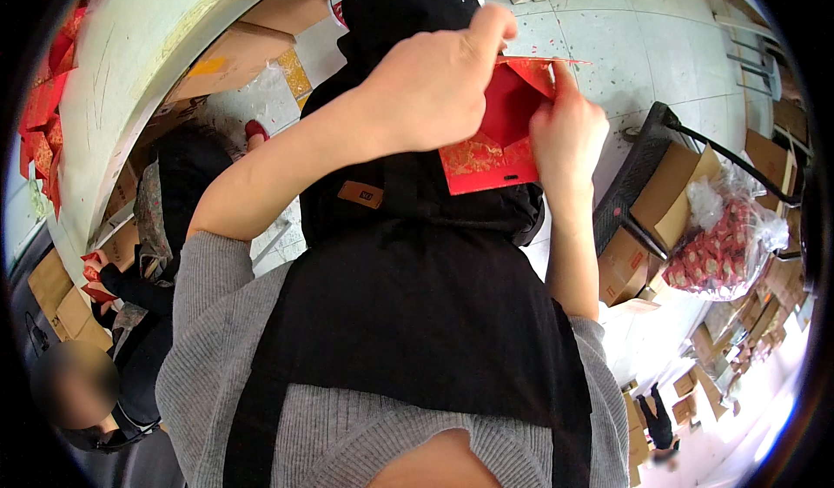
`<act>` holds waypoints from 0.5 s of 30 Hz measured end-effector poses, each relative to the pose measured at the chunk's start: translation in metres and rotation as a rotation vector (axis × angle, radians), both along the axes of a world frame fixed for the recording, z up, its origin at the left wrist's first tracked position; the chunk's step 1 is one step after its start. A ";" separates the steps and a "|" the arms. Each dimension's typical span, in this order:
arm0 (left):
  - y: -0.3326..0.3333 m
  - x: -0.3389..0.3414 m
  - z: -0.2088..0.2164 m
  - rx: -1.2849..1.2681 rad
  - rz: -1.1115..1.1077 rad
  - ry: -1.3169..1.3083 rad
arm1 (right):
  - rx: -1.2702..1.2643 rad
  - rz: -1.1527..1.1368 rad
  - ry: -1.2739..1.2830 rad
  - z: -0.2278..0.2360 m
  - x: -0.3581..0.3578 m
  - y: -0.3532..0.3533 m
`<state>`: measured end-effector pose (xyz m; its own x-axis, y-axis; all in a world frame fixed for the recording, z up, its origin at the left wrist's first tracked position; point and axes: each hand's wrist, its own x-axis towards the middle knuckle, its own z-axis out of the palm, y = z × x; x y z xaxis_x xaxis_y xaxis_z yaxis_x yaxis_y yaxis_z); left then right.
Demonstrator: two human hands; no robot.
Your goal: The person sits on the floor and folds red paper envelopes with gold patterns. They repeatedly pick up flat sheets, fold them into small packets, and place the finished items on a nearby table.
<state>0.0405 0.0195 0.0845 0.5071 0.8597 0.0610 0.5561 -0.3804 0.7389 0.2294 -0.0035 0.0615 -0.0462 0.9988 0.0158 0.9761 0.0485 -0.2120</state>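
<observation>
Above my lap I hold a red paper box (486, 170) with a gold pattern; its plain red inside shows through the open top. My right hand (569, 136) grips the box's right side, thumb bent at the rim and a finger raised along the flap. At the left side, my left hand (434, 88) is closed against the box with its fingers curled. The back of that hand hides the box's left edge and most of what its fingers grip. A small dark slot marks the lower front panel.
At left, a pale tabletop (130, 62) carries red folded paper pieces (43, 136). Beside me sits another person (143, 314) holding red paper. On the right are a black-framed cart (621, 179), cardboard boxes (621, 266) and a clear bag of red items (721, 249).
</observation>
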 end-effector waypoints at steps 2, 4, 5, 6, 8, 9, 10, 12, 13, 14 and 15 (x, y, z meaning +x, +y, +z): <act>-0.010 0.010 0.012 -0.119 -0.016 0.102 | -0.049 -0.007 -0.111 0.004 -0.008 -0.002; -0.020 0.019 0.013 -0.140 -0.035 0.115 | -0.040 0.011 -0.221 0.003 -0.010 -0.001; -0.021 0.023 0.013 -0.138 -0.026 0.086 | 0.001 0.031 -0.230 0.000 -0.009 -0.002; -0.022 0.026 0.013 -0.136 -0.017 0.058 | 0.041 0.051 -0.239 -0.003 -0.009 -0.003; -0.028 0.036 0.016 -0.140 -0.024 0.098 | 0.010 0.093 -0.258 -0.001 -0.009 -0.002; -0.029 0.040 0.017 -0.139 -0.023 0.116 | -0.008 0.111 -0.244 0.001 -0.007 -0.001; -0.029 0.043 0.017 -0.141 -0.027 0.124 | -0.027 0.131 -0.230 0.001 -0.005 0.000; -0.030 0.047 0.017 -0.140 -0.040 0.141 | 0.003 0.174 -0.196 -0.009 0.003 0.001; -0.028 0.048 0.016 -0.119 -0.046 0.123 | -0.005 0.189 -0.175 -0.011 0.006 0.002; -0.027 0.049 0.016 -0.118 -0.040 0.123 | -0.014 0.202 -0.153 -0.013 0.007 0.003; -0.026 0.048 0.018 -0.118 -0.033 0.123 | 0.002 0.198 -0.167 -0.013 0.008 0.005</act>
<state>0.0889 -0.0063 0.1020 0.5327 0.8400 -0.1032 0.6335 -0.3149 0.7067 0.2372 0.0010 0.0481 -0.2432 0.9700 -0.0064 0.9689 0.2426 -0.0486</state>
